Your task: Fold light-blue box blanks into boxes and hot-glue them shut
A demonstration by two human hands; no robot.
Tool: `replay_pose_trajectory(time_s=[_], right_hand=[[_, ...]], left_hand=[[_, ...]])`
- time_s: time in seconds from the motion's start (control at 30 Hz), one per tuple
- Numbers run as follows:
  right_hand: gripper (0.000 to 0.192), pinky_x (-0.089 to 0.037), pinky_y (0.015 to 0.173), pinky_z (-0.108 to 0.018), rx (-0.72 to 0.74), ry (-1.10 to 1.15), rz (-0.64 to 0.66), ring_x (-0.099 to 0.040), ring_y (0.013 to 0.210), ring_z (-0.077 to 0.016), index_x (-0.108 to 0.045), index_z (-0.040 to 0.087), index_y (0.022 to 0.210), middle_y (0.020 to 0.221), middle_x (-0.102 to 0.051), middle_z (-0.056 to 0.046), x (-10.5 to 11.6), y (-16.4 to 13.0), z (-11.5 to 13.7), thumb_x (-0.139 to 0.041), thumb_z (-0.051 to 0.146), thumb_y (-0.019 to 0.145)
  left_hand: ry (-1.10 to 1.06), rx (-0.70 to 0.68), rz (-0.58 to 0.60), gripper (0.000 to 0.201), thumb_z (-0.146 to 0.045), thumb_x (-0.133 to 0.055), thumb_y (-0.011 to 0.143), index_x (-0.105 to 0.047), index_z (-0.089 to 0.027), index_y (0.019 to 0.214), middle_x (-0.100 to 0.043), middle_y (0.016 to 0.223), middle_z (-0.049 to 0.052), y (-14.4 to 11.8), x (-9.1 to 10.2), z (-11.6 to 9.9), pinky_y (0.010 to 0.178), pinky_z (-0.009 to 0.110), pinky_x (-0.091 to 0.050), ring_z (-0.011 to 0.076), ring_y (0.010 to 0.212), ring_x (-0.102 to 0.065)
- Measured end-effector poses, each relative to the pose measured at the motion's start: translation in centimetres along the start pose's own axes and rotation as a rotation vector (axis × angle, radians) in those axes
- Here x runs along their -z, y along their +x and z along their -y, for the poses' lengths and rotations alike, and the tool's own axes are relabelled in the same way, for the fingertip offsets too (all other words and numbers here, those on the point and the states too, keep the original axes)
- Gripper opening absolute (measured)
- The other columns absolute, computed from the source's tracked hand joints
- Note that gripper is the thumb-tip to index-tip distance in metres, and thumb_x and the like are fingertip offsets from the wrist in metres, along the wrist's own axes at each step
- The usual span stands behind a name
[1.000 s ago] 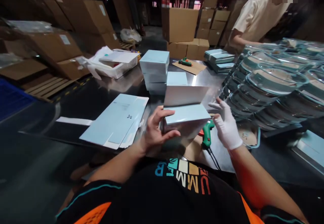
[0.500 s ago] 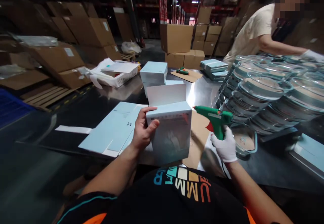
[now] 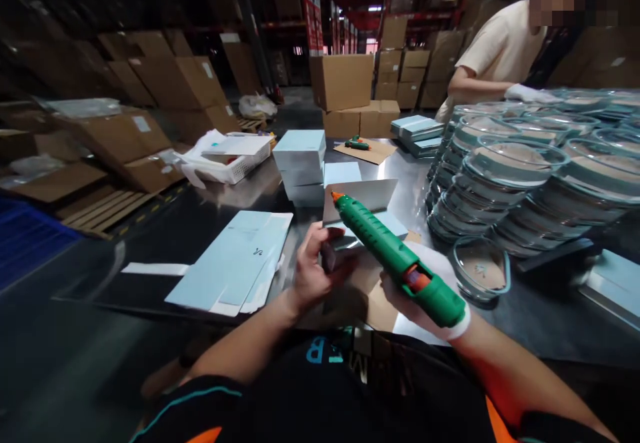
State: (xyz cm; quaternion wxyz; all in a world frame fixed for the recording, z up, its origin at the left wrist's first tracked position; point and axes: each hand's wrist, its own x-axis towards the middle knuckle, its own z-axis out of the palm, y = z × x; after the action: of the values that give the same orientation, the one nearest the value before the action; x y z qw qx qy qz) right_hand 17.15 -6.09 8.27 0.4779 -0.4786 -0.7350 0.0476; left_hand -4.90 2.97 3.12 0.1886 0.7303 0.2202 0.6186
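A green glue gun (image 3: pixel 380 243) with an orange tip is gripped in my white-gloved right hand (image 3: pixel 425 289). It slants up and left, its tip over the raised flap of a light-blue carton (image 3: pixel 395 224). Bare, my left hand (image 3: pixel 315 266) grips the left side of this carton, which is partly hidden behind the glue gun. Flat light-blue carton blanks (image 3: pixel 225 256) lie to the left of my left hand. Just right of my right hand sits a glass dish (image 3: pixel 481 268) with a brown insert.
Stacked glass dishes (image 3: pixel 515 163) crowd the table's right side, where a co-worker's gloved hand (image 3: pixel 530 93) reaches over them. Finished-looking blue boxes (image 3: pixel 300 163), a white basket (image 3: pixel 235 166) and another glue gun (image 3: pixel 358 143) on cardboard stand farther back. Blue cartons (image 3: pixel 613 286) lie far right.
My right hand has brought the glue gun left and up over the carton, its tip reaching the flap. The carton has turned and tilted in my left hand. The co-worker's hand moved left.
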Motion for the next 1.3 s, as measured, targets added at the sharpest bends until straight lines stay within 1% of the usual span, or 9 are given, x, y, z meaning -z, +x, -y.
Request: replay_pose_trajectory(time_s=[0.1,0.3,0.5,0.6,0.7,0.8,0.9,1.1,1.3], right_hand=[[0.013,-0.055,0.061,-0.033,0.001,-0.026,-0.053,-0.066,0.063,-0.0198,-0.074,0.024,0.083,0.074,-0.071,-0.002,0.2,0.0,-0.9,-0.080,0.035,0.084],[0.028,-0.059,0.057,-0.032,-0.668,0.373,-0.203,-0.064,0.062,-0.0180,-0.071,0.025,0.083,0.078,-0.074,-0.003,0.0,-1.1,-6.8,-0.083,0.051,0.080],[0.049,-0.061,0.058,-0.037,-1.077,0.265,-0.007,-0.072,0.061,-0.0255,-0.068,0.021,0.087,0.069,-0.074,-0.011,-1.0,-2.3,-12.8,-0.063,0.068,0.097],[0.041,-0.064,0.085,-0.043,-1.026,0.003,-0.054,-0.080,0.100,-0.0362,-0.069,0.022,0.079,0.083,-0.079,-0.017,0.0,-2.4,-13.8,-0.072,0.060,0.093],[0.048,-0.060,0.103,-0.046,-0.848,0.109,-0.134,-0.074,0.125,-0.0362,-0.077,0.023,0.109,0.119,-0.082,-0.016,0.5,-1.3,-11.5,-0.070,0.067,0.092],[0.068,-0.062,0.104,-0.046,-0.603,0.521,-0.087,-0.074,0.126,-0.0320,-0.067,0.026,0.144,0.135,-0.078,-0.012,-0.2,1.2,-7.4,-0.068,0.072,0.093],[0.063,-0.060,0.109,-0.045,-0.496,0.620,-0.002,-0.072,0.127,-0.0302,-0.068,0.026,0.139,0.133,-0.078,-0.009,-1.0,3.3,-4.6,-0.079,0.062,0.090],[0.089,-0.057,0.118,-0.049,-0.190,0.528,0.102,-0.067,0.142,-0.0349,-0.066,0.024,0.135,0.149,-0.070,-0.017,-0.9,1.5,-6.5,-0.093,0.080,0.072],[0.030,-0.053,0.124,-0.053,0.097,0.413,0.096,-0.060,0.154,-0.0293,-0.074,0.034,0.136,0.170,-0.057,-0.012,-0.8,-0.7,-6.7,-0.073,0.043,0.107]], left_hand=[[0.032,-0.009,-0.007,0.047,-0.046,-0.089,0.091,-0.070,-0.025,0.128,-0.070,0.120,0.007,-0.2,0.1,0.0,0.097,0.035,-0.059,0.0239,0.112,-0.071],[-0.020,0.154,-0.028,0.046,-0.049,-0.090,0.090,-0.073,-0.026,0.126,-0.071,0.118,0.005,-0.4,0.9,0.0,0.091,0.029,-0.056,0.0209,0.106,-0.071],[-0.195,0.352,-0.082,0.055,-0.058,-0.093,0.083,-0.073,-0.024,0.120,-0.075,0.103,0.002,0.3,1.0,-0.5,0.071,0.027,-0.055,0.0181,0.082,-0.070],[-0.246,0.410,-0.073,0.056,-0.060,-0.093,0.082,-0.072,-0.023,0.120,-0.074,0.098,0.002,0.5,1.0,-0.4,0.066,0.026,-0.053,0.0173,0.076,-0.068],[-0.278,0.395,-0.044,0.056,-0.061,-0.092,0.083,-0.072,-0.024,0.120,-0.074,0.097,0.001,0.5,0.7,-0.3,0.064,0.025,-0.052,0.0158,0.072,-0.066],[-0.265,0.325,0.009,0.058,-0.066,-0.090,0.084,-0.073,-0.024,0.120,-0.074,0.105,0.004,0.4,0.3,-0.2,0.073,0.028,-0.056,0.0193,0.084,-0.070],[-0.207,0.235,0.063,0.058,-0.070,-0.085,0.087,-0.075,-0.023,0.119,-0.073,0.115,0.009,0.1,0.1,0.1,0.087,0.034,-0.060,0.0251,0.104,-0.074],[-0.247,0.084,-0.004,0.064,-0.067,-0.089,0.085,-0.062,-0.028,0.127,-0.069,0.140,0.014,0.0,0.2,2.4,0.108,0.045,-0.059,0.0302,0.130,-0.071],[-0.201,-0.102,0.238,0.045,-0.054,-0.087,0.091,-0.077,-0.028,0.126,-0.074,0.126,0.012,1.5,2.0,2.9,0.106,0.047,-0.063,0.0293,0.121,-0.074]])
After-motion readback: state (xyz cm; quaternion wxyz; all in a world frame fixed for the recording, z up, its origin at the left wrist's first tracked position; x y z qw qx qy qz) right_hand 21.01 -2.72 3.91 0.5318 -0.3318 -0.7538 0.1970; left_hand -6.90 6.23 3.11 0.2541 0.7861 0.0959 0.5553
